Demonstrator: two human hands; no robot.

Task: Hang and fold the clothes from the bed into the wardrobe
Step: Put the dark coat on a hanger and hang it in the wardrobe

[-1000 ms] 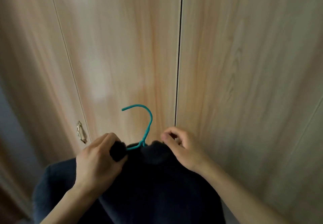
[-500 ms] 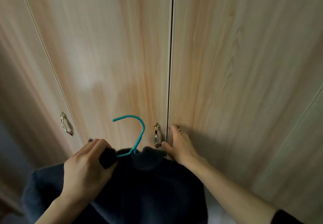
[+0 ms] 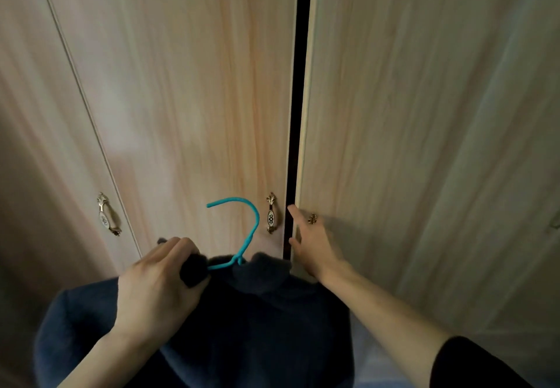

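Sweater hung near me on blue hanger, before wardrobe doors. My left hand squeezed its shoulder and hanger arm. My right hand lay spread on right door edge. Sweater looked soft, floppy; best held by hanger.

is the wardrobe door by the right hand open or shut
Ajar: a dark gap shows between the right door and the middle door, with the right hand at its handle.

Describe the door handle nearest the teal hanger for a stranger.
Find the dark gap between the wooden wardrobe doors. Just left of it is a brass handle with a white oval. Unlike the far-left handle, it sits beside the teal hanger.
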